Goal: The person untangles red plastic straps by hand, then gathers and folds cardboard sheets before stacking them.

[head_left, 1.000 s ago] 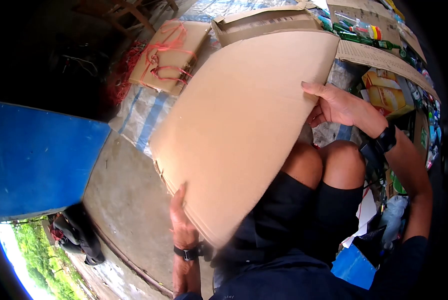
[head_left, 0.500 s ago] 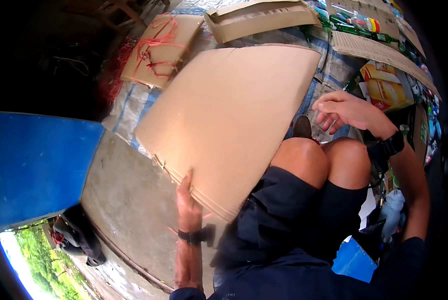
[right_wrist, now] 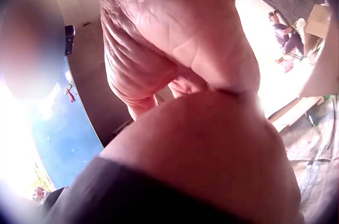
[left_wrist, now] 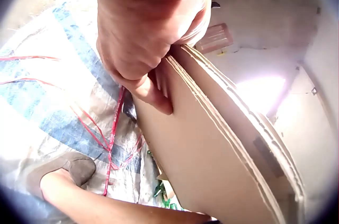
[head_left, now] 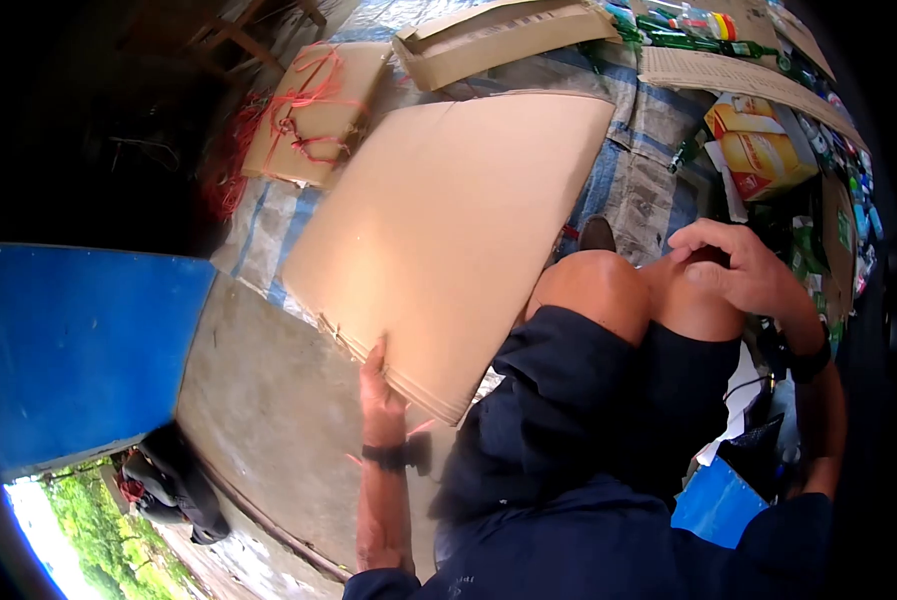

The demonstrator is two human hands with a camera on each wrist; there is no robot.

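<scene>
Several flat brown cardboard sheets [head_left: 448,230], stacked together, slant across the front of the person's left knee. My left hand [head_left: 381,392] grips their near left edge, thumb on the top face. From the left wrist, layered edges of the cardboard [left_wrist: 196,144] fan apart a little under the fingers. My right hand [head_left: 736,268] is over the right knee [head_left: 693,300], fingers loosely bent and holding nothing. In the right wrist view the fingertips of this hand [right_wrist: 175,33] are partly hidden behind the knee [right_wrist: 206,144].
A cardboard bundle [head_left: 318,120] tied with red plastic string lies beyond the sheets on a blue-striped tarp [head_left: 638,190]. An open shallow box [head_left: 498,45] is at the back. To the right are a yellow-and-red carton [head_left: 763,155], a cardboard strip [head_left: 738,75] and green bottles [head_left: 693,40]. A blue panel [head_left: 78,350] stands left.
My right hand has let go of the cardboard's right edge and moved down to the right knee. Held by the left hand, the cardboard has sunk lower and away from the body.
</scene>
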